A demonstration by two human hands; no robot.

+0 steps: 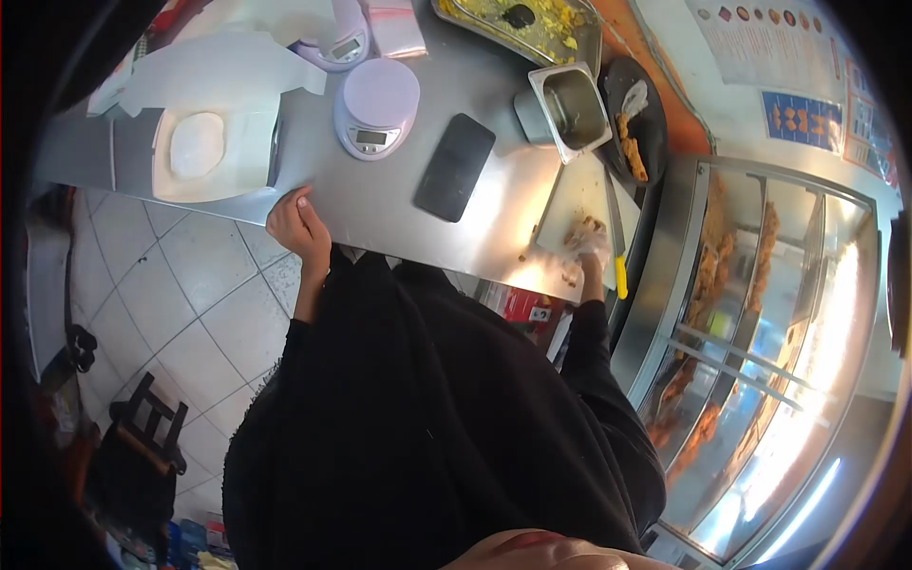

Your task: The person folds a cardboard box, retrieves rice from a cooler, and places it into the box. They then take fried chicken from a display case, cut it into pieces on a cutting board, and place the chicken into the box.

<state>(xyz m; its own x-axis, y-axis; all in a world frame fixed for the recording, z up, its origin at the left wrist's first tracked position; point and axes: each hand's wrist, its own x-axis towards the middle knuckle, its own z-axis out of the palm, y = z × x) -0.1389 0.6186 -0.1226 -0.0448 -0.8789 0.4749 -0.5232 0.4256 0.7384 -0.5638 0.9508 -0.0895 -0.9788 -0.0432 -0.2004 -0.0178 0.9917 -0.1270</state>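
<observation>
My right hand (593, 249), in a clear plastic glove, is over the near part of a white cutting board (581, 195). Its fingers are bent around browned food pieces (587, 228), somewhat blurred. Beside it along the board's right side lies a knife (618, 242) with a yellow handle. A few brown crumbs (570, 278) are scattered near the wrist. My bare left hand (299, 226) rests at the front edge of the steel table (370, 204), fingers curled in, with nothing visible in them.
A black phone (455, 168), a white digital scale (377, 109), a steel container (565, 109) and an open white box (217, 157) stand on the table. A black pan (646, 114) and a glass display case (750, 332) are to the right. Behind is a food tray (532, 27).
</observation>
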